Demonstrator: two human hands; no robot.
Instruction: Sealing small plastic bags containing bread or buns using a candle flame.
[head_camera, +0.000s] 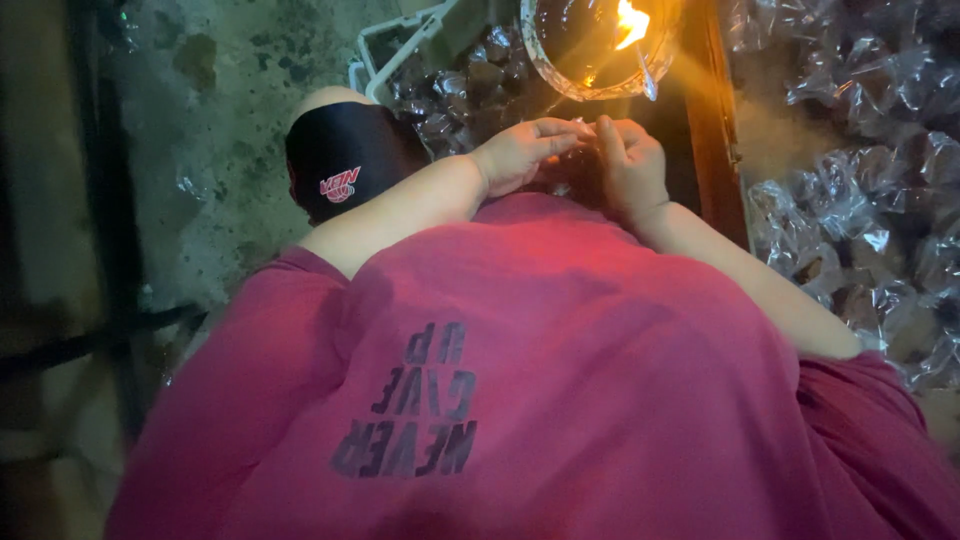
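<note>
What the left hand (525, 152) and right hand (630, 165) pinch between them is dark and mostly hidden by fingers. The bowl (585, 85) at 12 o'clock is cut by the top edge. Wrapped packets (860, 200) at 3 o'clock run off the frame, contents unclear.

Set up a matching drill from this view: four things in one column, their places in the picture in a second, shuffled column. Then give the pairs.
1. flame
2. black shorts
3. clear wrapped packets
4. hands

A. right side
B. top, inside the glass bowl
C. centre, fingers together
D. left of the forearm

Pairs: 1-B, 2-D, 3-A, 4-C
</note>
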